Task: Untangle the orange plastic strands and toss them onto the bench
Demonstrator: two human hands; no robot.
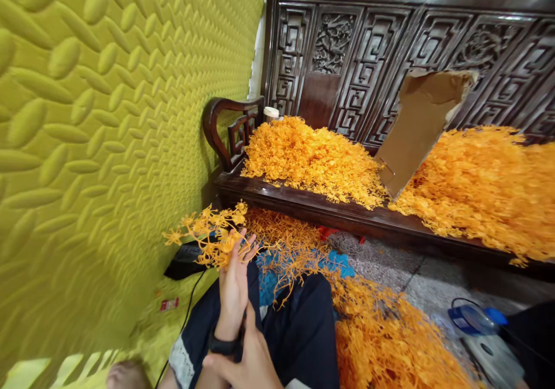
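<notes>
My left hand [234, 291] is raised over my lap, palm partly turned up, holding a loose cluster of branching orange plastic sprigs [208, 233] at its fingers. How the thumb grips them is hidden. A black wristband [223, 344] circles the left wrist. My right hand [254, 357] lies against that wrist beside the band, thumb and index finger apart, with no sprig visible in it; its other fingers are hidden. Thin orange sprigs [281, 250] spread just beyond my knees, over blue material [269, 279]. A large orange heap [373, 343] lies at my right side.
A dark carved wooden bench [260, 189] spans the far side, bearing orange heaps [312, 158] parted by a cardboard piece [420, 123]. Yellow embossed padding [87, 146] rises at left. A blue-capped bottle [474, 319] lies at right; a black cable [191, 302] runs beside my leg.
</notes>
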